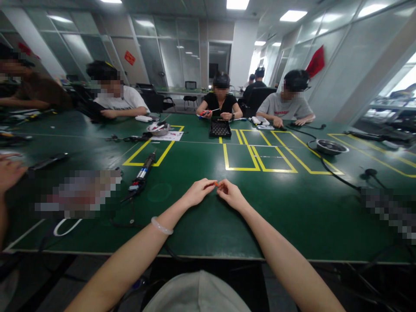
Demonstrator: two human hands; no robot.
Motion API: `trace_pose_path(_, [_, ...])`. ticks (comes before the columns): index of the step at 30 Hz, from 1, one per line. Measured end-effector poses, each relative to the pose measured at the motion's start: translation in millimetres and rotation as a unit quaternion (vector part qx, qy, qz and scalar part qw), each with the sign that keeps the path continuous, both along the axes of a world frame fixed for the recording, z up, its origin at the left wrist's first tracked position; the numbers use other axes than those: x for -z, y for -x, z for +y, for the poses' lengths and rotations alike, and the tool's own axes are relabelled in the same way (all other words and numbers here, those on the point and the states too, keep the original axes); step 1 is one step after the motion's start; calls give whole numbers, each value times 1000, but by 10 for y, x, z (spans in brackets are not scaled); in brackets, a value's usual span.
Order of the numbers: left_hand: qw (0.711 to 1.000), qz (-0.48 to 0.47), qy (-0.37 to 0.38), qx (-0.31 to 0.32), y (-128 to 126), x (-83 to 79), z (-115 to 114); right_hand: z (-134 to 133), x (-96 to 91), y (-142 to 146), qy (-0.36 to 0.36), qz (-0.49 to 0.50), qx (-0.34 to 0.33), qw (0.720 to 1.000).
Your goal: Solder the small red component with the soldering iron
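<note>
Small orange piece [216, 184], long axis running left to right, its ends too small to tell apart. My left hand [198, 192] and right hand [231, 193] pinch it together above the green table [292, 208]; a corded tool [143, 173] lies well left.

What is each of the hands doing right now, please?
Left hand: closed, pinching one end of a small orange piece.
Right hand: closed, pinching the other end of the same piece.

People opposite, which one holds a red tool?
The person in the black top, facing you, grips the red tool; the person in the white top and the person in the grey top hold nothing red.
</note>
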State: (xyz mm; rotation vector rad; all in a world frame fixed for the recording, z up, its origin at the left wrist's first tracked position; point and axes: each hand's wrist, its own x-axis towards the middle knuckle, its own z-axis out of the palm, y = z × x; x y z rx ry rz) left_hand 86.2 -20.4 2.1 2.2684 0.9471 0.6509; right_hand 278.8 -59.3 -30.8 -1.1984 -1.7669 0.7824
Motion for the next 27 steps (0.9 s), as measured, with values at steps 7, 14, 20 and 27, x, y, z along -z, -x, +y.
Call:
trace_pose_path(7, [999, -8, 20, 27, -26, 2, -50, 15, -4, -39, -18, 6, 36, 999])
trace_pose_path(14, [996, -6, 67, 57, -12, 74, -10, -29, -55, -21, -41, 7, -31, 999])
trace_pose_path(20, [989, -70, 120, 44, -23, 104, -6, -6, -37, -23, -36, 13, -15, 999])
trace_pose_path(27, [983, -115, 142, -4, -17, 142, 14, 1, -4, -19, -22, 28, -15, 999])
